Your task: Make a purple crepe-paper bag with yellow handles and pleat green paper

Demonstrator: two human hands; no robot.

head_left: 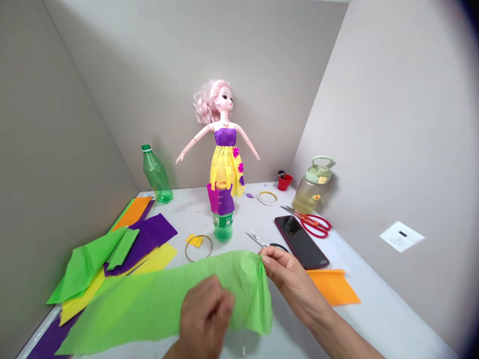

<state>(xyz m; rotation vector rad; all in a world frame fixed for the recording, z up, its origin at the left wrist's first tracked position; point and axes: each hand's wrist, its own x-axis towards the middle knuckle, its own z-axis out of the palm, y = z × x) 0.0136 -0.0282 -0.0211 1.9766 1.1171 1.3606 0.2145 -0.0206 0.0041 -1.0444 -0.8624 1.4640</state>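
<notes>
A long sheet of light green crepe paper (pixel 149 299) stretches across the front of the white table (pixel 374 314). My left hand (pixel 205 319) is closed on its lower edge near the middle. My right hand (pixel 288 279) pinches the sheet's upper right corner. Behind the paper stands a doll (pixel 223 134) with pink hair, a purple top and a yellow paper skirt, mounted on a cut green bottle (pixel 223 227) wrapped in purple paper.
Green, purple, yellow and orange paper sheets (pixel 123 244) lie at the left. A green plastic bottle (pixel 156 174), a wire ring (pixel 198 248), small scissors (pixel 262 242), a phone (pixel 301 242), red scissors (pixel 312 222), tape (pixel 267 198), a red cup (pixel 284 181), a jug (pixel 312 187) and an orange sheet (pixel 333 286) surround them.
</notes>
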